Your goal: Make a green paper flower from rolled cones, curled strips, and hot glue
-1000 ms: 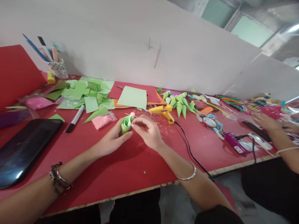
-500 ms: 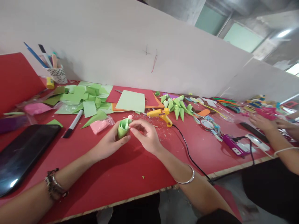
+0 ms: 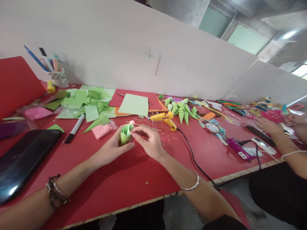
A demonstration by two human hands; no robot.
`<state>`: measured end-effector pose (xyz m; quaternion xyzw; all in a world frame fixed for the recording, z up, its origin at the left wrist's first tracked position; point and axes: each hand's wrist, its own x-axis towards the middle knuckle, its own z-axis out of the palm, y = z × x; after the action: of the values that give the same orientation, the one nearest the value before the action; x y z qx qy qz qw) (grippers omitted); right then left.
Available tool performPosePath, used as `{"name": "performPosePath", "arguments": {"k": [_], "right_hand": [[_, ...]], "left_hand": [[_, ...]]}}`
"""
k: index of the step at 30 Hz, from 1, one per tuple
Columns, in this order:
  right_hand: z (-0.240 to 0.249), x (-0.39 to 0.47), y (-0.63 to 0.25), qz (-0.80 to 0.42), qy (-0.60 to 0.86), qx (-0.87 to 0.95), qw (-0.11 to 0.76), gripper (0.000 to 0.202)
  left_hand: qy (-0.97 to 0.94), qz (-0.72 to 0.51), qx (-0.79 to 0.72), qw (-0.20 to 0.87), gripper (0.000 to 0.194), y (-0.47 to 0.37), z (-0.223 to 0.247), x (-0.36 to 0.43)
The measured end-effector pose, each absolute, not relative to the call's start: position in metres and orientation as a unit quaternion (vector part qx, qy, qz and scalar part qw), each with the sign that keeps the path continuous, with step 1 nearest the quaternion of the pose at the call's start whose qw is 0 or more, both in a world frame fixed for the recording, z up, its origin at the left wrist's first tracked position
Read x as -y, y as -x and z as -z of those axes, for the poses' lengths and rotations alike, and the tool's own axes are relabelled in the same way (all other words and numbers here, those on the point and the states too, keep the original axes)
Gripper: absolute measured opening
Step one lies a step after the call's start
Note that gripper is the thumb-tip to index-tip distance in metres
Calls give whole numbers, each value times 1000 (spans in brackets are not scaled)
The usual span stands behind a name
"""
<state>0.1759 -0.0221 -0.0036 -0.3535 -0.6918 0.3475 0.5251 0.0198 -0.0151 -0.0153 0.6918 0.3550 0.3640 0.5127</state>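
Observation:
My left hand point(image 3: 112, 147) is wrapped round a rolled green paper cone point(image 3: 125, 134), its wide end tilted up. A small pink ball point(image 3: 131, 122) shows at the cone's rim. My right hand point(image 3: 148, 140) has thumb and forefinger pinched together at the rim's right side; what lies between the fingertips is too small to make out. Just behind the hands lie a thin stick point(image 3: 154, 128) and a bag of pink material point(image 3: 103, 128). A yellow glue gun point(image 3: 165, 118) rests to the right of them.
Green paper pieces point(image 3: 81, 97) and a marker point(image 3: 74, 128) lie at the left, with a black phone-like slab point(image 3: 28, 159). Green cones point(image 3: 181, 111) lie behind the glue gun, whose black cord crosses the table. A purple power strip point(image 3: 241, 150) and another person's hands point(image 3: 268, 126) are at the right.
The cone and both hands have shifted slightly left and down in view. The stick behind them shows more. The other person's hands at the right have moved a little.

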Motion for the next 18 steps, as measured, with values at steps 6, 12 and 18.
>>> {"name": "performPosePath", "arguments": {"k": [6, 12, 18], "right_hand": [[6, 20, -177, -357, 357, 658, 558, 21], [13, 14, -177, -425, 350, 678, 487, 28], [16, 13, -175, -541, 339, 629, 444, 27]], "left_hand": [[-680, -357, -417, 487, 53, -20, 14, 14], [-662, -364, -409, 512, 51, -17, 18, 12], [-721, -325, -377, 482, 58, -19, 22, 14]]}}
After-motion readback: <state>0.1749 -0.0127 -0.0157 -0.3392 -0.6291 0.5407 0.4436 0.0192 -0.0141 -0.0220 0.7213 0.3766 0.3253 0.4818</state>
